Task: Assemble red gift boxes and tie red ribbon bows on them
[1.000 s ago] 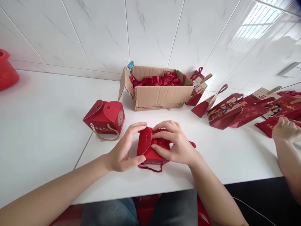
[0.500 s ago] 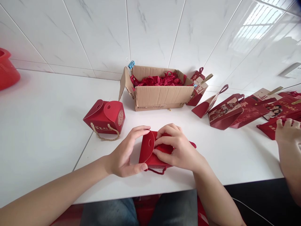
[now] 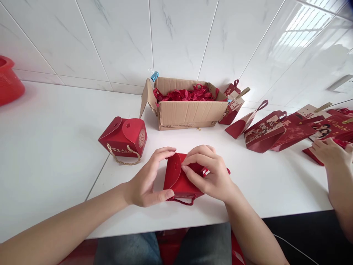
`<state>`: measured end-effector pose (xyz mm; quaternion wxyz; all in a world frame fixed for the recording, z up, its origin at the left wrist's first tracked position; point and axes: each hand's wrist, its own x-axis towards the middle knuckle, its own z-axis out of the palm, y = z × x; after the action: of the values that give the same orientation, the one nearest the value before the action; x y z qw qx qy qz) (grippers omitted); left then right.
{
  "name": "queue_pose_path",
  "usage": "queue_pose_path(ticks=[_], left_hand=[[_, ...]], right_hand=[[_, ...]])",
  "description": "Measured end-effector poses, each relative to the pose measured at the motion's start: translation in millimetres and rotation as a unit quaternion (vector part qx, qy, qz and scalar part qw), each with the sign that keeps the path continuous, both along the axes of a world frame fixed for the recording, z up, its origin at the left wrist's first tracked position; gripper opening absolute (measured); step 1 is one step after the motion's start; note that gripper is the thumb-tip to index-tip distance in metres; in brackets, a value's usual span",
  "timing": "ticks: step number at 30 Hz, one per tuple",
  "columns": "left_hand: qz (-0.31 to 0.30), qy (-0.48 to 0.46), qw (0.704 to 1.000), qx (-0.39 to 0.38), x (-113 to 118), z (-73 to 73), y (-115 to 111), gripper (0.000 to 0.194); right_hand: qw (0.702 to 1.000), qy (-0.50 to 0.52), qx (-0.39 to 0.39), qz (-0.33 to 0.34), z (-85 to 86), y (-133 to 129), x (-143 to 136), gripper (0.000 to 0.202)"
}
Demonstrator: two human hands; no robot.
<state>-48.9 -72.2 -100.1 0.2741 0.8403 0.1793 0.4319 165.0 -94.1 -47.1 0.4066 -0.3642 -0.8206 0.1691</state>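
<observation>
A red gift box (image 3: 176, 186) with a dark red cord handle (image 3: 183, 202) sits on the white table in front of me. Its left top flap (image 3: 173, 169), rounded and with a hole, is folded over. My left hand (image 3: 147, 180) spans the box's left end, thumb at the front edge and fingertips at the back corner. Above the top, my right hand (image 3: 209, 171) has its thumb and index finger pinched together at the rounded edge of that flap. The right hand covers much of the box's right half, so the other flap is mostly hidden.
A closed red box with rope handle (image 3: 124, 138) stands to the left. Behind is a cardboard carton (image 3: 193, 114) of red ribbon pieces. Several red gift bags (image 3: 264, 132) line the right, where another person's hand (image 3: 333, 154) works. A red tub (image 3: 9, 82) is far left.
My right thumb and fingers have drawn together and lifted slightly at the flap edge. My left hand keeps its place. The other person's hand has shifted left.
</observation>
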Motion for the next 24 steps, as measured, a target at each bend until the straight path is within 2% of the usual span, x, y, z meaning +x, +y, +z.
queue_pose_path(ticks=[5,16,21,24], left_hand=[[-0.004,-0.018,1.000,-0.008,0.1,-2.8,-0.2,0.075],[-0.025,-0.024,0.999,-0.016,0.5,-0.5,-0.9,0.059],[-0.045,-0.018,0.999,-0.013,-0.3,-3.7,2.0,0.059],[-0.043,-0.005,0.999,-0.018,-0.6,0.2,1.0,0.053]], right_hand=[[0.999,0.030,-0.017,0.004,-0.3,1.1,-0.8,0.006],[0.994,0.068,-0.084,0.031,-2.5,2.0,-2.9,0.006],[0.995,0.065,-0.070,0.037,-5.3,1.5,-7.1,0.007],[0.997,0.056,-0.050,0.034,-7.0,2.0,-8.1,0.005]])
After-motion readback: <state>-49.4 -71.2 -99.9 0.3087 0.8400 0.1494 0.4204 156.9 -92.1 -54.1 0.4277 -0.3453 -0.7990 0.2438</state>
